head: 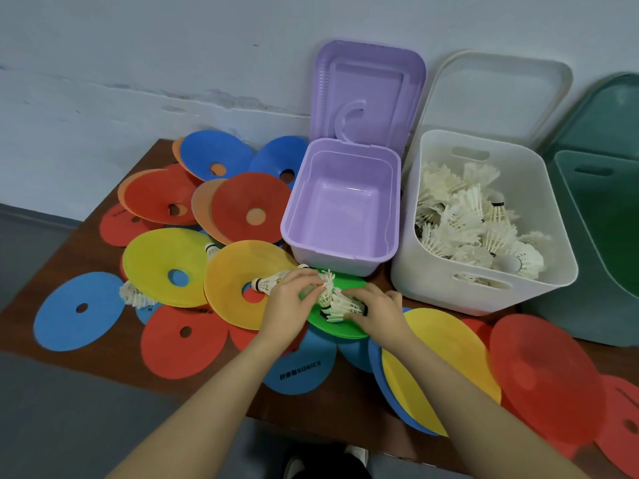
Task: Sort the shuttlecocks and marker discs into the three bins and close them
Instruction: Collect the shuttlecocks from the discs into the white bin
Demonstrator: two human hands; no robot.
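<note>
Head view shows both hands gathering a small cluster of white feather shuttlecocks [333, 300] lying on a green plastic marker disc [340, 328], just in front of the empty lilac plastic bin [342, 209]. My left hand [288, 305] has its fingers curled over the feather skirts, and my right hand [377, 314] pinches the cluster from the other side. Holding several at once looks risky: one may slip free during the lift and roll under the overlapping discs, and squeezing harder could crush the feathers. A shuttlecock [266, 283] resting on the orange-yellow plastic disc [242, 281] touches the left fingertips and may be knocked aside. The white plastic bin [484, 285], already part filled with shuttlecocks, stands just to the right, so the carry is short, though its near wall must be cleared. Another shuttlecock [133, 295] lies half under the yellow plastic disc [166, 264]. All three lids stand open, including the green bin [587, 236].
</note>
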